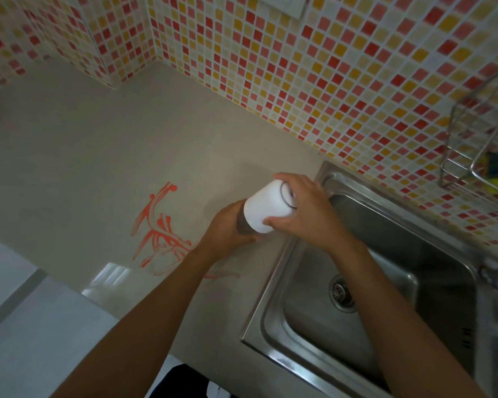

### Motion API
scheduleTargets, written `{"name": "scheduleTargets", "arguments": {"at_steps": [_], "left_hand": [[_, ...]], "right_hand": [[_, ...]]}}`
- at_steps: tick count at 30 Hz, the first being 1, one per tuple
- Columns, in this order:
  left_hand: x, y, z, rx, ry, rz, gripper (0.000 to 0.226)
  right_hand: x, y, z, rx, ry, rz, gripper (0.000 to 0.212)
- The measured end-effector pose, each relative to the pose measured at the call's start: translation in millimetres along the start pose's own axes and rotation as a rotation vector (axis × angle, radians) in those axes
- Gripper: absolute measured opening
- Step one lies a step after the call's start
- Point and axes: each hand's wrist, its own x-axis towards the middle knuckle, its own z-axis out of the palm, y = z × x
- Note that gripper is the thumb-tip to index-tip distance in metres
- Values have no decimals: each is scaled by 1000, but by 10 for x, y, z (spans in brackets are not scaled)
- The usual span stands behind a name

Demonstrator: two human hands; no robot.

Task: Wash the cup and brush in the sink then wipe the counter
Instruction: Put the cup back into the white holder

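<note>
Over counter [98,156], both hands' grip encloses cup [266,209] (tilted).

A matt white cup [266,209] with a dark, glossy base meets a brushed stainless-steel sink [391,271] — its rim catching the light. The beige counter [98,168] looks smooth, stone-like, streaked with red-orange smears [158,228]. Glazed mosaic tiles [328,81] back a shiny wire rack [477,133] — metal throughout.

White cup [266,209] tilted sideways above counter [98,173] beside sink [273,317].
</note>
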Motion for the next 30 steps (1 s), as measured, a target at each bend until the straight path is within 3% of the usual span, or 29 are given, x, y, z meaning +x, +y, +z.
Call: {"name": "scheduleTargets", "arguments": {"at_steps": [2,4,8,11,14,25,28,30], "left_hand": [[25,22,-9,-6,-18,-22,69],[2,6,-5,8,-27,-71,75],[-112,-131,18,-38,-30,-131,126],[-107,-29,-19,-25,-23,-74,109],[-31,59,-56,-3,-6,-29,79],[-58,83,-87,4,-26,-31,82],[-85,139,-83,18,-40,-51,81],[-93,148,-107,50,-77,-69,75]], "right_hand": [[46,-105,85,-155,-18,-92,86],[60,-127,210,-190,-50,-100,84],[6,2,457,52,-48,-38,92],[-15,17,576,259,2,53,104],[-13,29,677,401,84,154,95],[0,34,859,506,151,145,82],[-7,-1,819,476,144,167,91],[-10,-29,773,444,98,198,109]]}}
